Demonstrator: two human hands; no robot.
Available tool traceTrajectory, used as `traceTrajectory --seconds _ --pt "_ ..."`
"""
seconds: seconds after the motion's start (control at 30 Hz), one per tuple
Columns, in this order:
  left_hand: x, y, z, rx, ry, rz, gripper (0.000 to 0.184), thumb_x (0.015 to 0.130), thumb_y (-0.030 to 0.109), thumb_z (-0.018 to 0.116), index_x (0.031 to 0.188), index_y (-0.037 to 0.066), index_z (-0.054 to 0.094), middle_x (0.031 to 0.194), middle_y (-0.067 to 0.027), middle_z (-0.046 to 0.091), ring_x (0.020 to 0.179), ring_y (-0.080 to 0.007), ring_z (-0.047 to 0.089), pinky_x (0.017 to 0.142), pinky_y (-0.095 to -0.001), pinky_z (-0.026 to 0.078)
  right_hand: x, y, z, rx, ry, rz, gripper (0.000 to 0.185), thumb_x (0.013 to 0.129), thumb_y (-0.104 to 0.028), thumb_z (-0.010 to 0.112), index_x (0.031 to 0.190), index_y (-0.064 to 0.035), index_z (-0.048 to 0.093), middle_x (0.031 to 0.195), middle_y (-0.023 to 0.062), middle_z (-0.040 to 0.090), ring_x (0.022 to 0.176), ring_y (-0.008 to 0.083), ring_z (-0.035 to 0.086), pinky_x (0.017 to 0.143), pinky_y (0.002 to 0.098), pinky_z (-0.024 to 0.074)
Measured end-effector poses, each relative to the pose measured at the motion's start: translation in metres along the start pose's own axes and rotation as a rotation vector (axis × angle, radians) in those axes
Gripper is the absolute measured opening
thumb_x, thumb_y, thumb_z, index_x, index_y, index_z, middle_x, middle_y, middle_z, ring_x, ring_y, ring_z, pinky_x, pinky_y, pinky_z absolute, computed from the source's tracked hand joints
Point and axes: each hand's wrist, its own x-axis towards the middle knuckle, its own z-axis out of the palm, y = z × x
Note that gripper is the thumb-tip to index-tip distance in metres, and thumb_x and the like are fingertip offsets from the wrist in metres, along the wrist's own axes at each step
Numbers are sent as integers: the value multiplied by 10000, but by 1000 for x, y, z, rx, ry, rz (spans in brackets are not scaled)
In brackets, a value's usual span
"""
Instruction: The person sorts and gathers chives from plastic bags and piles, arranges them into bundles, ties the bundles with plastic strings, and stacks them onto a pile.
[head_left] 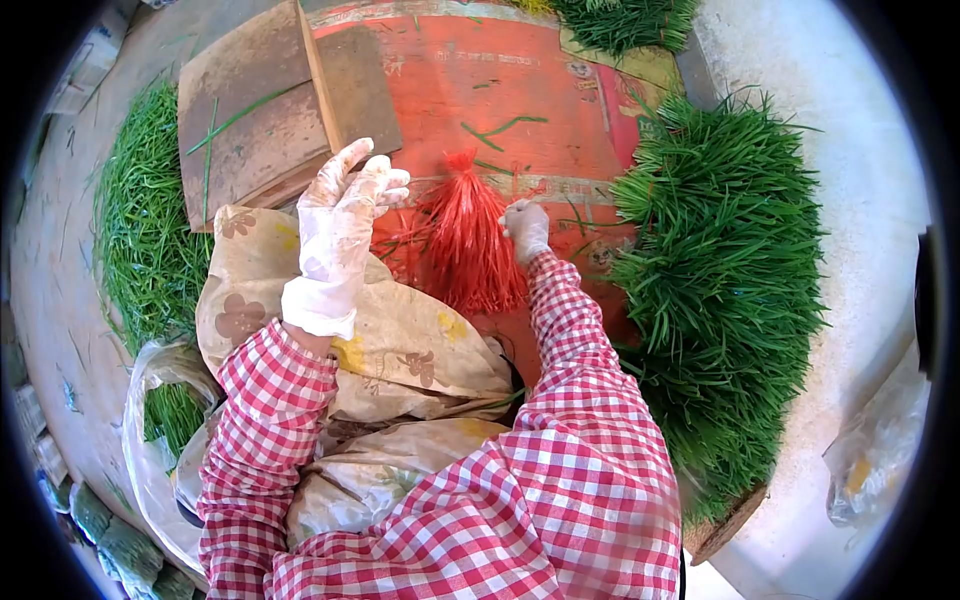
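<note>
A bundle of red plastic tying strands (468, 240), gathered at its top, lies fanned out on the orange-red sheet in front of me. My right hand (527, 230), in a thin whitish glove, pinches at the bundle's right edge with its fingers closed. My left hand (343, 220) is raised above the patterned cloth on my lap, in a stained white glove. Its fingers are stretched out and slightly bent, and I see nothing held in them. Near its fingertips stands a brown wooden board block (255, 110).
A big stack of green chive-like leaves (725, 270) stands at the right. Loose green leaves (150, 220) are heaped at the left, above a clear plastic bag (150, 480). Stray leaves lie on the orange-red sheet (460, 70). More greens (630, 22) sit at the back.
</note>
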Motion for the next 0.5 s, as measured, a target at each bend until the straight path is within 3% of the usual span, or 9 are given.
traceTrajectory --seconds 0.03,0.07,0.2,0.23,0.27,0.3,0.4,0.47,0.5 --pt "-1 1 0 -7 1 -8 342 909 181 535 1206 17 493 942 -128 649 825 -161 634 752 -258 481 -2 -6 -6 307 -119 157 266 822 -244 502 732 -41 650 755 167 652 694 307 638 629 397 489" --pt "-1 1 0 -16 3 -16 345 908 181 536 1208 16 490 938 -129 648 820 -166 633 753 -262 484 -6 -11 -14 351 -148 107 249 833 -210 501 727 -24 628 714 176 638 656 310 624 617 394 481" --pt "2 3 -2 -18 35 -1 351 910 194 534 1206 12 486 943 -133 646 813 -174 632 760 -261 486 -11 -6 -3 22 100 -251 242 845 -182 475 791 -6 632 740 201 636 741 317 647 628 422 502" --pt "3 2 -2 -52 35 3 346 901 173 547 1198 4 487 923 -127 643 809 -175 631 754 -267 494 -29 -12 -8 -590 -119 -310 205 807 -168 502 786 -45 665 774 155 666 736 270 660 686 375 518" --pt "1 3 1 -88 27 6 343 893 152 560 1190 -3 488 904 -122 641 805 -176 629 748 -273 503 -38 31 18 -822 -405 -383 220 816 -172 500 865 -51 677 862 154 673 807 270 662 728 394 521" --pt "1 -4 4 -103 37 27 343 893 152 560 1190 -3 488 904 -122 641 805 -176 629 748 -273 503 -41 68 35 -893 -661 -404 231 823 -193 488 841 -45 664 819 162 659 753 277 646 679 399 514" --pt "15 -32 -16 65 37 288 358 854 53 593 1184 -27 478 871 -105 625 809 -177 623 725 -296 527 -42 120 17 -480 -909 -289 298 843 -255 452 769 -25 627 690 184 618 590 297 599 530 416 492" --pt "-2 -23 -14 2 -7 243 371 852 31 590 1198 -30 470 898 -96 618 821 -173 618 731 -302 530 -9 127 -9 55 -966 -190 360 856 -296 428 720 -12 601 603 199 591 482 310 568 431 426 478" --pt "-13 -1 -16 -216 -98 152 376 858 36 584 1210 -26 466 922 -93 617 831 -170 616 744 -301 526 18 115 -24 275 -922 -244 394 863 -317 416 696 -5 589 560 206 578 428 317 552 381 432 470"
